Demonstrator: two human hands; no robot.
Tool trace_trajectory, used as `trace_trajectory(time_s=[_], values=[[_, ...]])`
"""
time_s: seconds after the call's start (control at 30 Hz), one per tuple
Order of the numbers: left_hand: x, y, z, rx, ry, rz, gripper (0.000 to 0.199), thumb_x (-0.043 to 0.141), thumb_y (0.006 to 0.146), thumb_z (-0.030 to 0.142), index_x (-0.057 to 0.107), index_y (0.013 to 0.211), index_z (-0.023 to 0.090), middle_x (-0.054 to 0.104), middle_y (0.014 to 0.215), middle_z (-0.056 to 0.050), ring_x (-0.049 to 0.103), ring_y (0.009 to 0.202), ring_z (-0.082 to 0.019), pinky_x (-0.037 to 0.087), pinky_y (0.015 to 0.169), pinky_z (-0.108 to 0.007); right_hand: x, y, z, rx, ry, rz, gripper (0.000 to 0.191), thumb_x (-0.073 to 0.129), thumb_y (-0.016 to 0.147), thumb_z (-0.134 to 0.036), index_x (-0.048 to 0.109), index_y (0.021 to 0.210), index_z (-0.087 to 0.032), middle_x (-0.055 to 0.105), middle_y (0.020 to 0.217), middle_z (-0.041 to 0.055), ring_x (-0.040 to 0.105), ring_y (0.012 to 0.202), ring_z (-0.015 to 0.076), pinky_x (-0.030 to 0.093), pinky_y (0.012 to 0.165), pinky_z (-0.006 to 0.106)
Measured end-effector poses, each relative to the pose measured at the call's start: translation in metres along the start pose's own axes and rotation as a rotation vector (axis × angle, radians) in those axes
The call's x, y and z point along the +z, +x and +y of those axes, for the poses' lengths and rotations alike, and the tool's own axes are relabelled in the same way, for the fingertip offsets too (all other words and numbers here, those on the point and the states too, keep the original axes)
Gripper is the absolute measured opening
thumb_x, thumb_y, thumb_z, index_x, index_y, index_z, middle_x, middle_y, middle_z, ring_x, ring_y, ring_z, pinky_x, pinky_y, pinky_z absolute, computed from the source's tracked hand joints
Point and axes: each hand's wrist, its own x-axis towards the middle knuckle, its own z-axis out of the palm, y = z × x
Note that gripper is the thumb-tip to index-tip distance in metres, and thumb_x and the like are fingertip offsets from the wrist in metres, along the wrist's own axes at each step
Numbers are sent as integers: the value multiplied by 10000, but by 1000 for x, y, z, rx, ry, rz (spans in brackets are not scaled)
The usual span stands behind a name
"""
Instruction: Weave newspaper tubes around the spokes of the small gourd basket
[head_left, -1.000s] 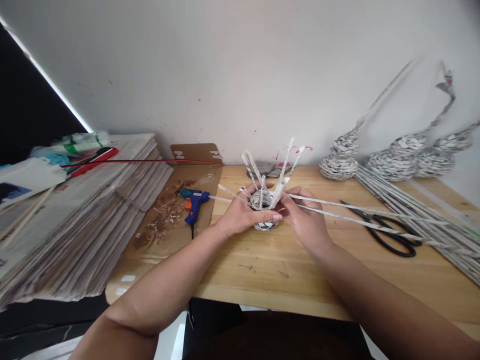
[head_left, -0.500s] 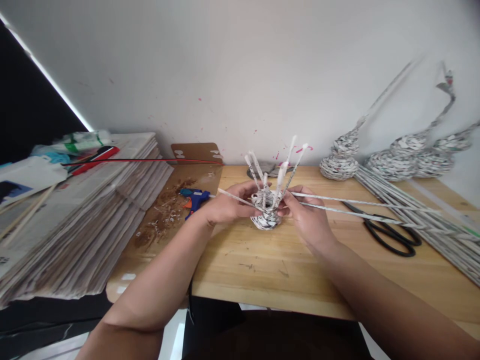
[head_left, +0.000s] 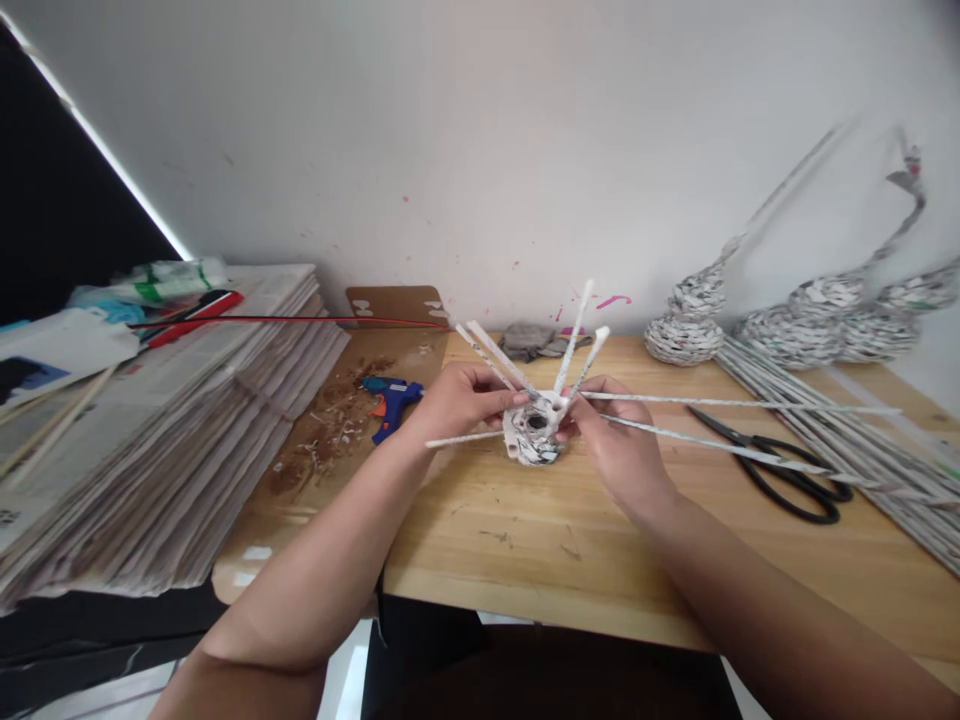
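Note:
A small round basket woven from rolled newspaper (head_left: 537, 450) is held between my hands just over the wooden table, its dark opening tipped toward me. Several short paper stakes (head_left: 576, 335) stick up and outward from its rim. My left hand (head_left: 469, 405) grips the basket's left side, thumb at the rim. On the right side, my right hand (head_left: 611, 430) pinches the rim with the fingertips. Two long paper tubes (head_left: 720, 401) run from the basket past my right hand toward the right. Fingers behind the basket are partly hidden.
Black-handled scissors (head_left: 780, 465) lie at right, beside a bundle of paper tubes (head_left: 847, 440). Woven gourd-shaped pieces (head_left: 684, 335) stand against the wall. A blue glue gun (head_left: 394, 405) lies on cardboard at left, near a tall newspaper stack (head_left: 247, 400). A grey cloth (head_left: 529, 340) sits behind the basket.
The basket has tipped toward me, so its opening shows more. Its stakes now splay wider, and the left one points lower. Both hands keep their hold.

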Motion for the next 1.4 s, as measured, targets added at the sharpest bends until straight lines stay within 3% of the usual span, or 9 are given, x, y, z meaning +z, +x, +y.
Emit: trace_trajectory(time_s=[0.17, 0.27, 0.43, 0.63, 0.77, 0.97, 1.13, 1.27, 1.4], values=[[1, 2, -1, 39, 45, 81, 294, 807, 679, 381, 779, 822, 126, 704, 655, -43, 604, 557, -124, 494, 556, -245, 0, -2, 1, 2, -22, -177, 301, 770, 765, -423, 645, 932, -206, 683, 728, -17, 584, 548, 111, 492, 517, 240], [1, 2, 0, 40, 27, 84, 293, 812, 669, 370, 779, 827, 126, 703, 657, -39, 590, 541, -111, 473, 526, -226, -1, -3, 3, 25, -9, -253, 268, 781, 755, -390, 647, 901, -210, 657, 709, -31, 552, 545, 103, 469, 513, 234], [6, 2, 0, -22, -82, 118, 317, 814, 662, 375, 762, 851, 126, 712, 700, -41, 594, 544, -104, 504, 549, -239, -3, -2, 4, 1, -79, -165, 243, 752, 777, -417, 642, 846, -211, 655, 699, -18, 566, 564, 124, 471, 523, 252], [6, -2, 2, -34, -253, 67, 378, 798, 636, 221, 763, 1002, 134, 771, 947, -97, 715, 841, -202, 562, 824, -344, -2, -1, -1, 2, -107, -27, 266, 757, 765, -425, 623, 827, -203, 665, 674, -10, 589, 531, 136, 486, 509, 264], [10, -7, 8, 21, -126, 20, 356, 826, 656, 273, 772, 980, 137, 774, 986, -106, 717, 909, -227, 554, 877, -365, -3, -3, -2, -29, -142, -25, 226, 742, 783, -398, 628, 822, -207, 644, 648, -20, 575, 536, 130, 469, 508, 255], [18, -10, 7, 111, 116, 163, 200, 783, 706, 284, 782, 848, 144, 779, 858, -77, 716, 773, -208, 560, 721, -301, -1, -3, -2, 3, -124, -35, 267, 771, 741, -416, 643, 833, -201, 658, 650, -9, 570, 528, 134, 467, 497, 260], [23, -9, 2, 42, 97, 157, 224, 741, 748, 324, 767, 881, 146, 747, 736, -44, 640, 560, -143, 495, 516, -238, 4, -5, -6, 31, -84, -57, 290, 785, 719, -451, 648, 745, -197, 624, 560, -17, 548, 493, 128, 462, 484, 256], [23, -10, 2, 49, 164, 166, 202, 757, 726, 319, 743, 823, 143, 733, 731, -33, 617, 548, -120, 485, 519, -220, -1, -4, -13, 31, -126, -81, 277, 783, 725, -445, 670, 725, -192, 640, 579, -6, 548, 500, 127, 445, 479, 256], [18, -9, 0, 46, 168, 162, 199, 762, 718, 317, 740, 808, 142, 725, 710, -34, 613, 550, -120, 477, 527, -222, -15, 3, -25, -83, -233, -42, 276, 780, 736, -450, 666, 684, -203, 609, 561, -14, 511, 501, 119, 394, 469, 256]])
